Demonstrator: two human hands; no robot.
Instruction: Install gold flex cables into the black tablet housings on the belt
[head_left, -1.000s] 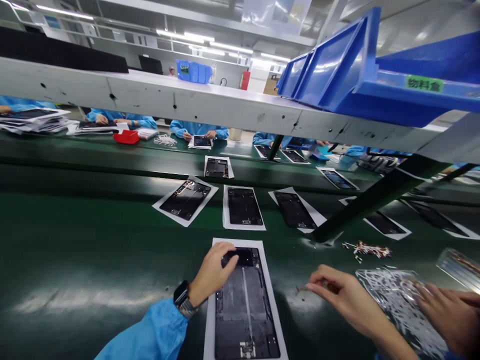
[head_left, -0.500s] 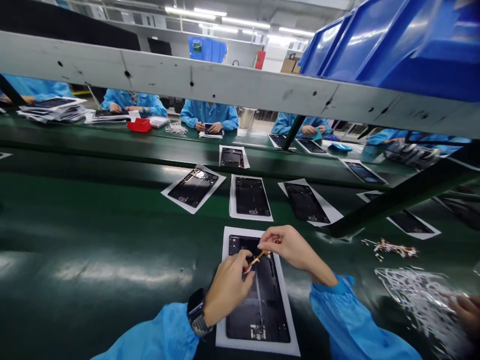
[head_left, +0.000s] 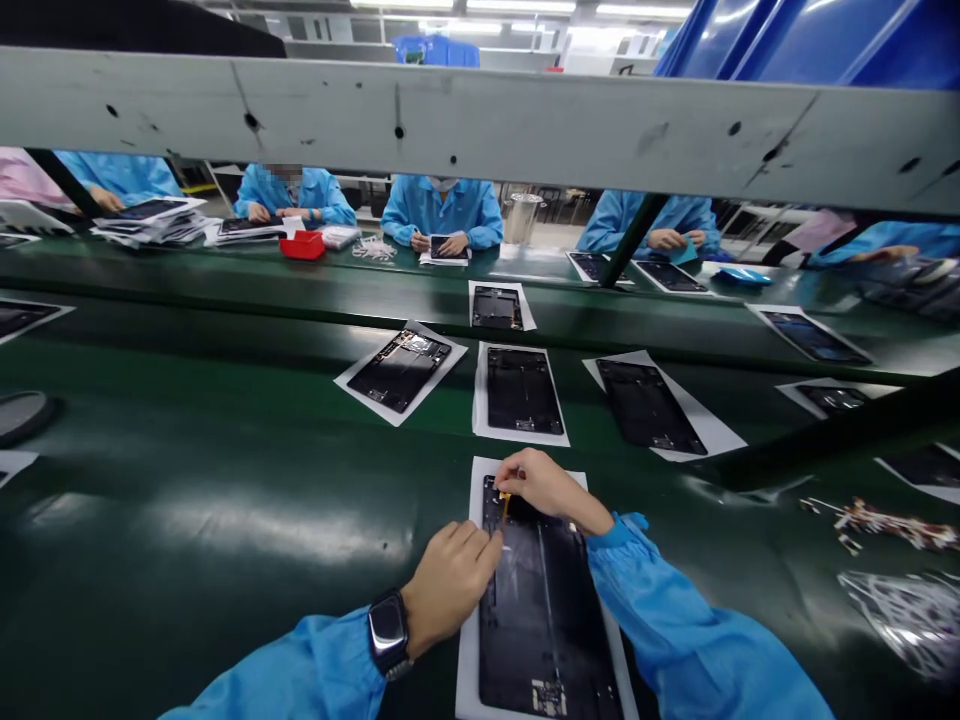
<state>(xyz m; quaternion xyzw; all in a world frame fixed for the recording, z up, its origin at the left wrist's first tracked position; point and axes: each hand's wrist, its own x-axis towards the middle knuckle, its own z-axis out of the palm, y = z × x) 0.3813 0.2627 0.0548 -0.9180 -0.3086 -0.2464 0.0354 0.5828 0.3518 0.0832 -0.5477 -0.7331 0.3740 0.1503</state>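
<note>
A black tablet housing point(head_left: 551, 620) lies on a white paper sheet point(head_left: 469, 640) right before me. Over its upper left part, my right hand point(head_left: 544, 485) pinches the top end of a thin orange flex cable point(head_left: 505, 506). My left hand point(head_left: 454, 580), with a watch on its wrist, has its fingers closed at the cable's lower end, near the housing's left edge. The left fingertips partly hide that end. Whitish parts show at the bottom of the housing.
More housings on paper, such as the middle one point(head_left: 523, 390), lie beyond. A pile of small flex cables point(head_left: 885, 522) and a bag of white strips point(head_left: 911, 615) sit at right. A dark slanted post point(head_left: 840, 440) and a beam point(head_left: 525, 125) cross the view. Co-workers sit opposite.
Both hands have moved from the housing's upper middle to its upper left corner, taking the flex cable along. The cable now points more upright. The view has shifted.
</note>
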